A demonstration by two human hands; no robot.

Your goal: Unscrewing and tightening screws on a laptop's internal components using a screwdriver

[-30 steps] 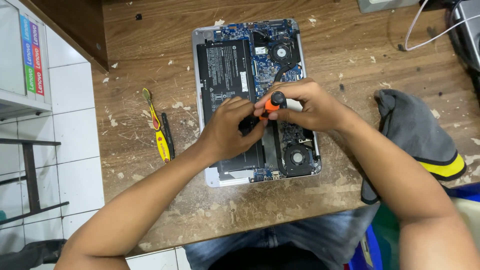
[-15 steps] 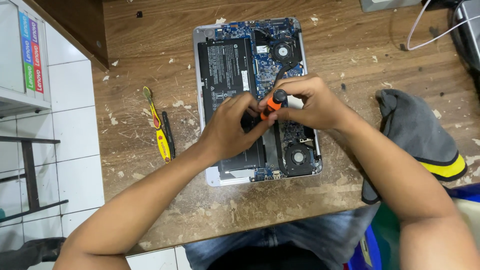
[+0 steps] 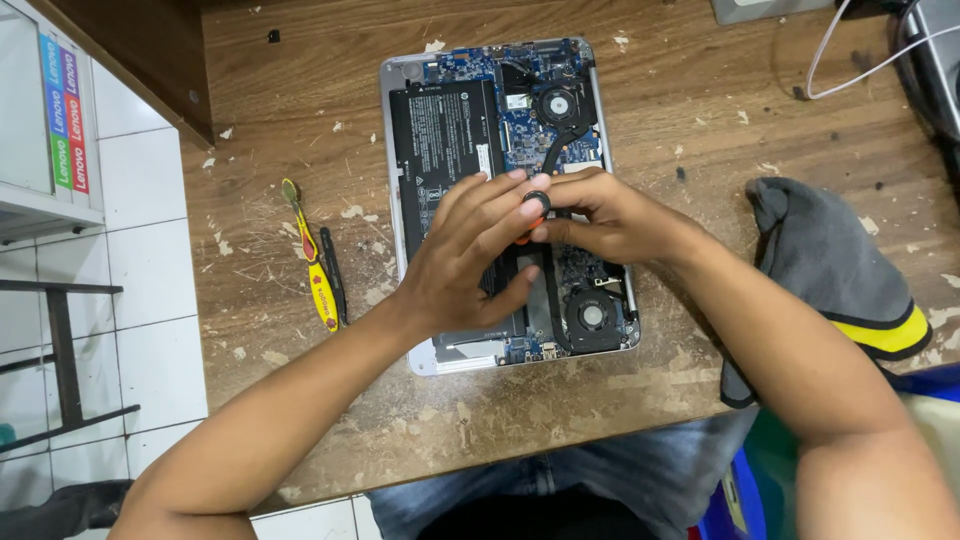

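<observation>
Over the middle of the opened laptop [image 3: 505, 200] both hands meet on a small screwdriver [image 3: 535, 205] with a black round cap and an orange grip. Left hand [image 3: 470, 255] lies spread across the black battery [image 3: 445, 140], fingers loosely curled, fingertips pinching the tool's top. Right hand [image 3: 600, 220] is closed around the shaft from the other side (the tip itself is hidden, so what it sits in I cannot tell). That driver looks light, stiff and thin, best held at the cap and the ribbed orange part; the bare blue board [image 3: 535, 120] and the two fans beneath it look fragile, so the metal rim of the case seems the safer place to steady. Laptop sits flat on the scuffed wooden worktop [image 3: 300, 100]. Left of it, apart, lie a yellow-handled tool [image 3: 318, 275] and a black one [image 3: 333, 275] side by side. On the right, a grey cloth [image 3: 830, 265] with a yellow stripe. Far left, a white box [image 3: 45, 120] carries a vertical strip of blue, green and red label blocks; the battery bears a white printed label.
</observation>
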